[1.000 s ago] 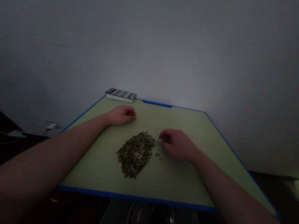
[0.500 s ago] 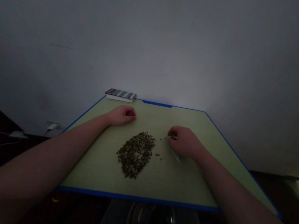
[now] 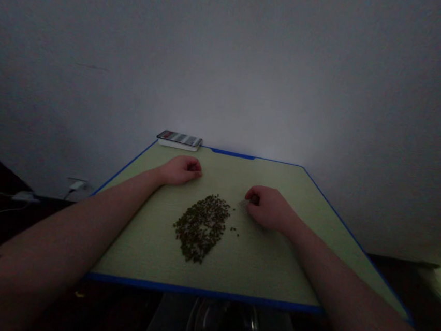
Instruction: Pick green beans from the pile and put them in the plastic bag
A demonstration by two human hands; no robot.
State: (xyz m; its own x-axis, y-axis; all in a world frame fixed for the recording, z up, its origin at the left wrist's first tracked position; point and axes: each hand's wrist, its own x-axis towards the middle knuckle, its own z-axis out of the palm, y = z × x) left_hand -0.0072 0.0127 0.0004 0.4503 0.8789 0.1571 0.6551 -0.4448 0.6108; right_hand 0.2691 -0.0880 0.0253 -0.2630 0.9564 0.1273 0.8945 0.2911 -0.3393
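A pile of small greenish-brown seeds or beans (image 3: pixel 201 228) is spread on the pale yellow-green tabletop (image 3: pixel 268 274), with a few strays on its right. Just right of these, my right hand (image 3: pixel 267 206) is closed, thumb against fingers. A faint edge of a clear flat plastic piece (image 3: pixel 244 202) shows at its fingertips; the rest is hidden or blurred. Beyond the pile on the left, my left hand (image 3: pixel 183 171) rests on the table with fingers curled in, and nothing shows in it.
At the far left corner a phone (image 3: pixel 180 138) lies on a white box (image 3: pixel 176 144). Blue edging (image 3: pixel 200 291) runs round the table, which stands against a grey wall (image 3: pixel 237 68). Below the near edge is a round glassy vessel (image 3: pixel 226 327). A plug (image 3: pixel 78 186) sits in the wall on the left.
My right hand has shifted slightly left, and the clear plastic piece beneath it shows far less. One stray seed lies a little closer to the pile. My left hand is almost still.
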